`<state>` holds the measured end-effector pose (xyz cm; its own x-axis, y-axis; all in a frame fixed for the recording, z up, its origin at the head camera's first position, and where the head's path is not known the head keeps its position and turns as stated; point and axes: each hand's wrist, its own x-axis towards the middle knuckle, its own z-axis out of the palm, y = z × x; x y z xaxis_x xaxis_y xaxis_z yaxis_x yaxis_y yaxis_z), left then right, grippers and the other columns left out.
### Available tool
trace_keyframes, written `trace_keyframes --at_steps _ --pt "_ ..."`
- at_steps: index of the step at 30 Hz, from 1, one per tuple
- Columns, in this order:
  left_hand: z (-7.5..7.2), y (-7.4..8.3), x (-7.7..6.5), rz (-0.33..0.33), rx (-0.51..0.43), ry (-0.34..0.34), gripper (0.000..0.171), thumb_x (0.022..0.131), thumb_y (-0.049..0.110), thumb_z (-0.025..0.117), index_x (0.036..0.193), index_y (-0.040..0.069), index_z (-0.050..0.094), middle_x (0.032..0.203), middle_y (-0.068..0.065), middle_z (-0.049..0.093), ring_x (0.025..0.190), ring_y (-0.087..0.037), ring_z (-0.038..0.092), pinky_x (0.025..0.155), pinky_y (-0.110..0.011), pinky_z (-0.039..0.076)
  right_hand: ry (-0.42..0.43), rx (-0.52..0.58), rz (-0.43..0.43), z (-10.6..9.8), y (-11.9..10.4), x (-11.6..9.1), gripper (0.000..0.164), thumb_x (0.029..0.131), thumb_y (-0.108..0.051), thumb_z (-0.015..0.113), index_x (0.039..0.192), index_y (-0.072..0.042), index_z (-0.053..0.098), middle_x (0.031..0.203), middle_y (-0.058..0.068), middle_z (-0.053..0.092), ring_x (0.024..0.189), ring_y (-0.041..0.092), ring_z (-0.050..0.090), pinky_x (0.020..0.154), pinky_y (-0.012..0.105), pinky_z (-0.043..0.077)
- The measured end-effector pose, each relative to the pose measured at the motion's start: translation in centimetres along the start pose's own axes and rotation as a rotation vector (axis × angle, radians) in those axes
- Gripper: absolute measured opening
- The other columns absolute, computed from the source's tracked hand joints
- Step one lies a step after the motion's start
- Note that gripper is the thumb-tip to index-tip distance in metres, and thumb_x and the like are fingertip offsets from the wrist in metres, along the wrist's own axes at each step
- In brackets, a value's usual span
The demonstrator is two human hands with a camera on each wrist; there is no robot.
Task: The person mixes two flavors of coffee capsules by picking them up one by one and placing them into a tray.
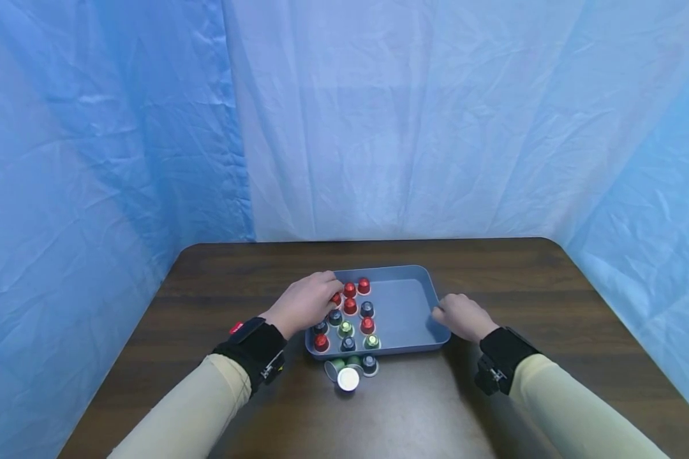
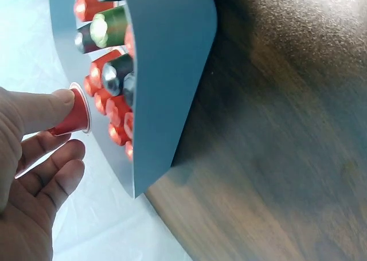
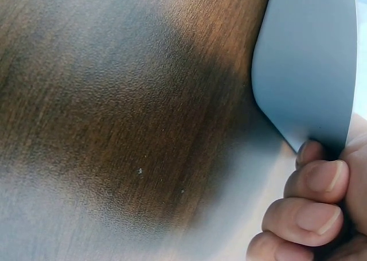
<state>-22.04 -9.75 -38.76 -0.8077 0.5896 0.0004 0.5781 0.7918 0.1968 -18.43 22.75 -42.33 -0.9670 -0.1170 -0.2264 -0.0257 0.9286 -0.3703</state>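
Observation:
My left hand [image 1: 305,302] is over the left end of the grey-blue tray [image 1: 406,306]. In the left wrist view, its thumb and fingers pinch a red coffee capsule [image 2: 74,116] above the tray. Several red, dark blue and green capsules stand in the tray's left half, such as a red capsule [image 1: 321,342] at the front left corner and a green capsule [image 1: 371,341]. At the tray's right edge, my right hand [image 1: 465,316] grips the rim with curled fingers [image 3: 316,176]; its thumb is mostly hidden in the right wrist view.
Before the tray's front edge, several capsules lie close together on the brown wooden table [image 1: 413,408]. One shows its white lid [image 1: 348,379], and a dark blue capsule [image 1: 370,364] stands beside it. Blue-white curtains [image 1: 379,127] hang behind the table and at its sides.

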Motion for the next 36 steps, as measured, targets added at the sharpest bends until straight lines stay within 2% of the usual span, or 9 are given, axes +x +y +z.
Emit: trace_keyframes --at_steps 11,21,36 --pt "0.9 0.1 0.6 0.010 0.067 -0.008 0.041 0.087 0.022 0.083 0.125 0.013 0.070 0.107 -0.001 0.065 0.108 -0.018 0.063 0.097 -0.035 0.055 -0.001 0.008 -0.006 0.0 -0.1 0.0 0.037 0.099 -0.016 0.055 0.062 -0.008 0.056 0.059 0.001 0.042 0.054 0.018 0.048 0.056 0.029 0.037" --pt "1.2 0.0 0.6 0.006 0.089 -0.012 0.041 0.088 0.021 0.083 0.127 0.013 0.070 0.110 -0.002 0.065 0.110 -0.019 0.063 0.098 -0.036 0.054 -0.022 0.010 0.011 -0.1 -0.1 0.1 0.037 0.099 -0.017 0.054 0.063 -0.008 0.058 0.059 0.002 0.043 0.055 0.019 0.050 0.057 0.029 0.038" --pt "1.7 -0.4 -0.2 0.074 0.130 -0.011 0.039 0.087 0.029 0.083 0.124 0.018 0.072 0.115 -0.001 0.068 0.109 -0.019 0.062 0.098 -0.037 0.054 -0.021 0.012 0.010 0.2 0.0 0.1 0.036 0.099 -0.017 0.054 0.064 -0.009 0.056 0.059 0.001 0.042 0.055 0.018 0.049 0.057 0.029 0.037"
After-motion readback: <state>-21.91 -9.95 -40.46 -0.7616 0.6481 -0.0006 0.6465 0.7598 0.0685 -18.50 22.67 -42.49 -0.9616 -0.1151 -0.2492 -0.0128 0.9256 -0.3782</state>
